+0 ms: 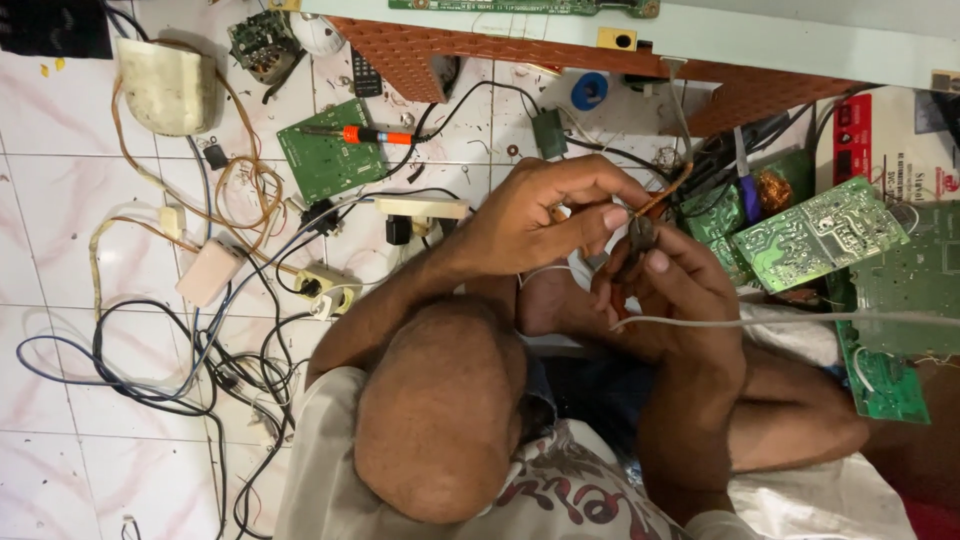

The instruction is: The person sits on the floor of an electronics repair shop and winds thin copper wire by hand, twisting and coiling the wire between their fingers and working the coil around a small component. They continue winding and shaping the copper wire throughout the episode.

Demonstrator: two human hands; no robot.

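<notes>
The left hand (530, 215) pinches a thin brown-orange wire (665, 192) between thumb and forefinger, grip clamped on it, just above the person's knee. The right hand (675, 285) closes around a small dark cutting tool (640, 238) touching the wire's lower end; a green printed circuit board (820, 232) lies near on the white tiled floor (60, 200)

1. White tiled floor (60, 180), strewn with electronics parts.
2. Green circuit board (325, 160) lying flat; an orange-handled screwdriver (365, 134) rests across its upper edge.
3. Tangle of black and blue cables (170, 370) at lower left.
4. Cream plastic housing (165, 85) at upper left, tan cord looped below it.
5. White power strip (325, 285) among the cables.
6. Second green circuit board (820, 232), tilted, at right.
7. Blue tape roll (589, 90) near the top.
</notes>
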